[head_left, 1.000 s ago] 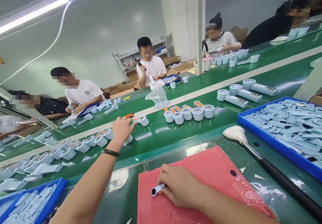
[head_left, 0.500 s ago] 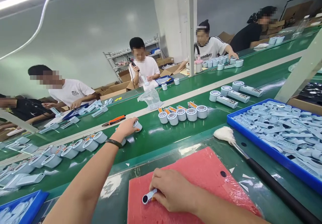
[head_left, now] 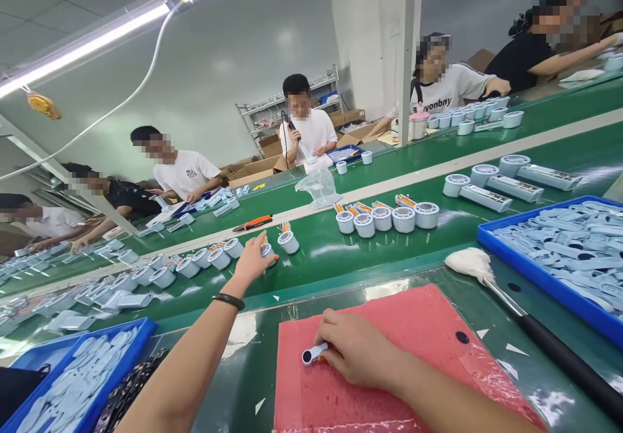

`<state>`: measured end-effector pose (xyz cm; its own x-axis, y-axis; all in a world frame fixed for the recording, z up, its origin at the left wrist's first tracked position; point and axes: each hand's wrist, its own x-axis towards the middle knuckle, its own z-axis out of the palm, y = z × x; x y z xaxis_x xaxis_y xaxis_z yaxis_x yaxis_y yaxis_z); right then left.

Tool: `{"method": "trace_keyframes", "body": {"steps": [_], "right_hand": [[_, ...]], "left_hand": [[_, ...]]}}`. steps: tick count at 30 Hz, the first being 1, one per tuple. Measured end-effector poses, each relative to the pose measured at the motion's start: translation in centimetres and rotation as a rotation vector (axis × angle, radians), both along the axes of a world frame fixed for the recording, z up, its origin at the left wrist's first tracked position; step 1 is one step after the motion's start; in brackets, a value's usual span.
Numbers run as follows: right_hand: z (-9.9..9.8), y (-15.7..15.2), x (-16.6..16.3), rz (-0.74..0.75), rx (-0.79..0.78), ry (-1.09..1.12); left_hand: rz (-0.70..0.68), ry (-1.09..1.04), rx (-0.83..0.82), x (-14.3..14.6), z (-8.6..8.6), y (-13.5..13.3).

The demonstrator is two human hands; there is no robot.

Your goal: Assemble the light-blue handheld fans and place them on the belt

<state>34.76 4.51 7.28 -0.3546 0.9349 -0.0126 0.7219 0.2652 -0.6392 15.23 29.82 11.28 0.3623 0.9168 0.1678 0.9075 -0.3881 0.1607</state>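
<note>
- Curled over a round capped part (head_left: 267, 251) on the green belt (head_left: 316, 261) is the left hand (head_left: 253, 261); the fingertips are laid on the part, but whether it is truly pinched cannot be told. A dark band (head_left: 228, 301) is worn at that wrist.
- Clamped between thumb and fingers of the right hand (head_left: 357, 354) is a small white piece (head_left: 314, 354), its ringed end pointed to 9 o'clock; both hand and piece are rested on the red mat (head_left: 413, 329).
- At 7 o'clock of the left hand, a blue tray (head_left: 134, 345) filled with pale blue flat pieces is seen.
- At 9 o'clock of the left hand, a row of round parts (head_left: 195, 261) is laid along the belt.
- At 12 o'clock of the left hand, an orange-handled tool (head_left: 253, 222) is laid beyond the belt's pale strip.
- Just at 2 o'clock of the left hand, a single round part (head_left: 289, 241) is stood apart from the fingers.
- At 12 o'clock of the right hand, five round parts (head_left: 384, 220) are lined up, with a clear plastic bag (head_left: 318, 186) behind them.
- At 2 o'clock of the right hand, a brush (head_left: 470, 263) with a white fluffy head is laid, its black handle run toward 4 o'clock.
- At 3 o'clock of the view, a second blue tray (head_left: 545, 284) of pale blue pieces is placed, and long units (head_left: 506, 187) with round heads are laid on the belt behind it.
- Across the belt, other people are seated at work.
</note>
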Motion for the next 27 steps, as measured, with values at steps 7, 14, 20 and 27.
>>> {"method": "trace_keyframes", "body": {"steps": [7, 14, 20, 27], "right_hand": [[-0.7, -0.2, 0.1, -0.031, 0.0, 0.037], [-1.3, -0.3, 0.1, -0.043, 0.018, 0.068], [-2.3, -0.2, 0.0, -0.05, 0.032, 0.076], [-1.6, -0.2, -0.1, -0.049, -0.079, 0.07]], "left_hand": [[-0.031, -0.105, -0.03, 0.8, -1.7, 0.7], [-0.066, -0.12, -0.015, 1.5, -1.6, 1.0], [0.286, -0.053, 0.087, -3.6, 1.6, 2.6], [0.525, 0.074, -0.1, -5.9, 2.9, 6.9]]}}
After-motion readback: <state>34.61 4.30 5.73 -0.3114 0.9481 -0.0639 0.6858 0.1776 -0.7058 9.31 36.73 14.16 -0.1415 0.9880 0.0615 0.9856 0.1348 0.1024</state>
